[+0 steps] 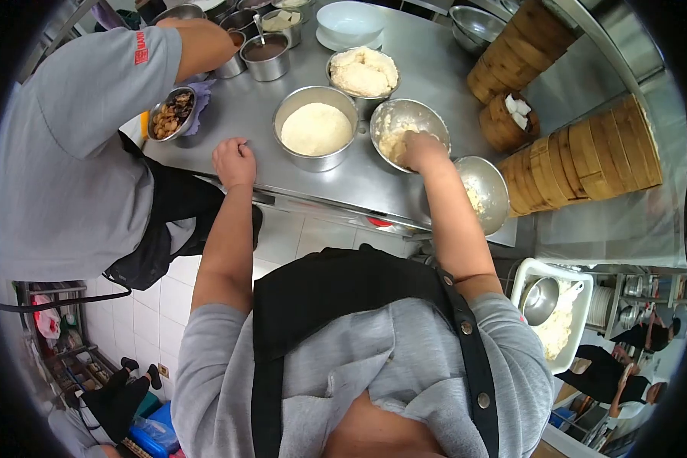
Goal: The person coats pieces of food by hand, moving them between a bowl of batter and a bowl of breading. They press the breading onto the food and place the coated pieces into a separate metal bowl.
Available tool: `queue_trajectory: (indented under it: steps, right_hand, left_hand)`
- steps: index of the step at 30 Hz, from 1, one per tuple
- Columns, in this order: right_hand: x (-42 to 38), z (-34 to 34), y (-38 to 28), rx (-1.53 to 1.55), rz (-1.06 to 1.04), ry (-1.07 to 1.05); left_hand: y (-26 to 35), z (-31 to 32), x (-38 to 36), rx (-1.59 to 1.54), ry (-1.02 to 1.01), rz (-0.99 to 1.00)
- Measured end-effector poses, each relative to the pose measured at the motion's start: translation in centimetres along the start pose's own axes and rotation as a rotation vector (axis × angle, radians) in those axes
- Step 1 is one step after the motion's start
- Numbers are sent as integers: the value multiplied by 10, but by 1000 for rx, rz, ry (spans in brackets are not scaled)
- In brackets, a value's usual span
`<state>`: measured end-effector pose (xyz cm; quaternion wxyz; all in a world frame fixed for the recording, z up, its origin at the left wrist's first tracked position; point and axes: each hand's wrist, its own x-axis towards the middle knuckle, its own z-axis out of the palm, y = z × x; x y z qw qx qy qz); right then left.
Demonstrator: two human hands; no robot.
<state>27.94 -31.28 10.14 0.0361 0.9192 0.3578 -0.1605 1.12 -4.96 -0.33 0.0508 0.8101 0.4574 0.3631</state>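
My right hand [425, 151] reaches down into a steel bowl [435, 122], its fingers closed in a pale, lumpy dough-like mixture [393, 141] and partly hidden. Near the table's front edge rests my left hand [234, 162], fingers curled in, with nothing visible in them. Between the hands stands a deep steel pot [281, 114] of pale, fine-grained powder or meal [316, 130]. Behind it, another bowl [366, 97] is heaped with a pale fluffy mass [364, 72]. To the right of my right forearm, a tilted steel bowl [496, 191] has pale bits stuck inside.
Stacked bamboo steamers [588, 164] line the right side, and one small steamer [504, 130] holds white pieces. A co-worker's arm [206, 47] reaches over pots at the left, near a bowl of brown pieces [172, 114]. A white tub [569, 355] sits lower right.
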Motion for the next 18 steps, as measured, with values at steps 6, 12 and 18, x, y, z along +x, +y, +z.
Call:
queue_trajectory:
  steps: [6,12,18]
  right_hand:
    - [12,7,-8,-44,91,-8]
    - [22,6,4,45,3,-43]
    - [33,-1,35,245,-65,12]
  left_hand:
    - [1,1,0,10,10,-7]
    - [-2,3,0,6,13,-9]
    - [-1,4,2,-21,-42,-56]
